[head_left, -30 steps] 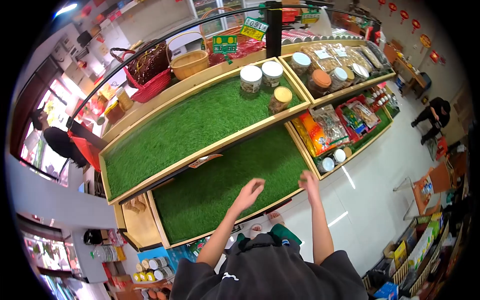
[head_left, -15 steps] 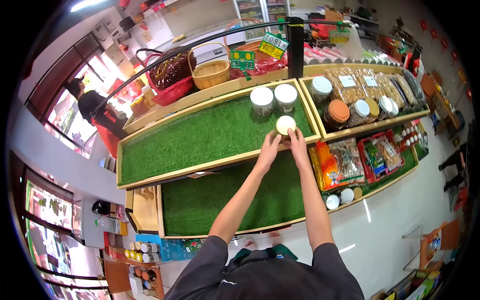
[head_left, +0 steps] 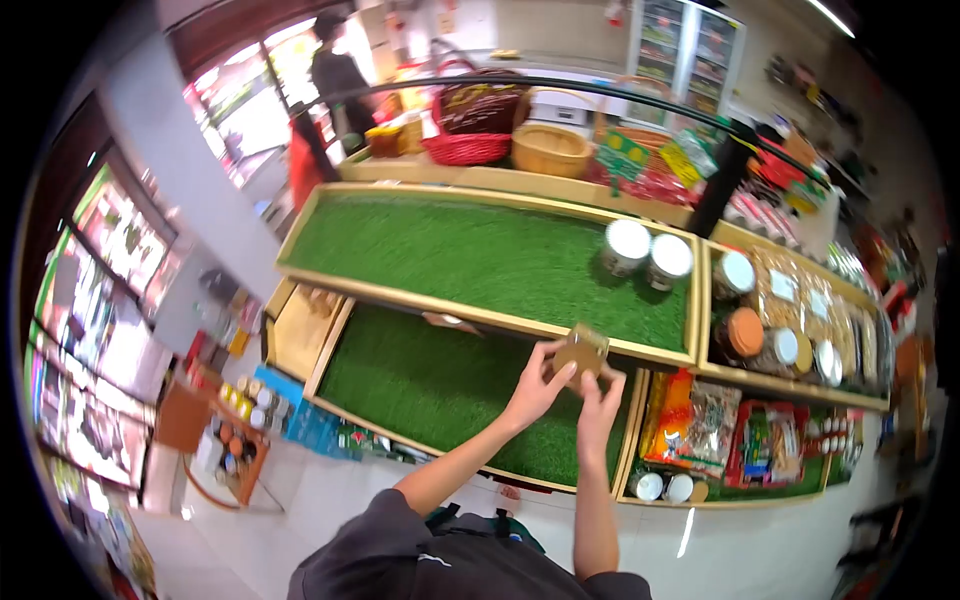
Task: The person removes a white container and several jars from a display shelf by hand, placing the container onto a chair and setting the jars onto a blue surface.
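A jar with a gold-brown lid is tilted between both my hands, over the front edge of the upper green-lined tray. My left hand closes round the jar's left side, thumb near the lid. On its right side my right hand grips it with bent fingers. Two white-lidded jars, one on the left and one on the right, stand upright at the right end of the upper tray. Beneath my hands lies the lower green-lined tray.
To the right, a tray holds jars and bagged goods; below it are packets and a red basket. Behind the upper tray are a pink basket, a wooden basket and a black rail. A person stands at the back left.
The gold-lidded jar has been taken hold of, lifted off the upper tray, brought toward me and tilted. The camera view has turned, so the shelves appear rotated.
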Tool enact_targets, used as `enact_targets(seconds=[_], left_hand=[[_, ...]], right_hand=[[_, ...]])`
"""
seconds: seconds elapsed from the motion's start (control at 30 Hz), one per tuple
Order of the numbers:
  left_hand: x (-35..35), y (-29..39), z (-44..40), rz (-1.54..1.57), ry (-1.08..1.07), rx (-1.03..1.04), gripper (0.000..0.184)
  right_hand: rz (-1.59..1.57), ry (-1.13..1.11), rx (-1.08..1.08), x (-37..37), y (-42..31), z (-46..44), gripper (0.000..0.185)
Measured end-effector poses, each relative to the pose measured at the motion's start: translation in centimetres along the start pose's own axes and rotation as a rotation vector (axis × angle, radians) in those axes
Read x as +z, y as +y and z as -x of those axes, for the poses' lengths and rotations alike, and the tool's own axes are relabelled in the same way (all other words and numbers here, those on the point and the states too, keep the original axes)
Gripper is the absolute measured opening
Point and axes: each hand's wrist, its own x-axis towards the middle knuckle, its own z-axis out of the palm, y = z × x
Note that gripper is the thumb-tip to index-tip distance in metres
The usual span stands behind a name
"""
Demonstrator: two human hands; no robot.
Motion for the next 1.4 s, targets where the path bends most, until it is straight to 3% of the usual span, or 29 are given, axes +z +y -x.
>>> enact_targets(seconds=[0.17, 0.33, 0.5, 0.67, 0.9, 1.13, 1.4], left_hand=[[-9.8, -1.9, 13.2, -0.166, 0.412, -0.172, 0.038], [-17.3, -0.1, 27.0, -0.192, 0.816, -0.284, 0.039], [-20.8, -0.7, 34.2, -0.024, 1.057, -0.181, 0.030], [-25.4, 0.1, 38.5, 0.064, 1.125, -0.183, 0.027], [-31.9, 2.4, 47.5, 0.029, 1.233, -0.227, 0.025], [-35.2, 3.5, 53.5, 0.114, 1.419, -0.120, 0.024], [-39.0, 7.8, 54.5, 0.037, 1.482, -0.229, 0.027]], right_hand=[[0.074, -0.176, 0.311, 6.4, 7.1, 10.4, 0.033], [0.132, -0.670, 0.718, 11.5, 11.0, 19.7, 0.036], [0.242, -1.026, 0.737, 15.9, 12.4, 24.2, 0.034], [0.435, -1.123, 0.660, 21.0, 13.2, 28.5, 0.035], [0.335, -1.155, 0.764, 27.4, 17.1, 38.4, 0.037], [0.388, -1.343, 0.818, 33.0, 17.2, 44.9, 0.058], [0.460, -1.617, 0.787, 38.6, 18.7, 47.6, 0.075]])
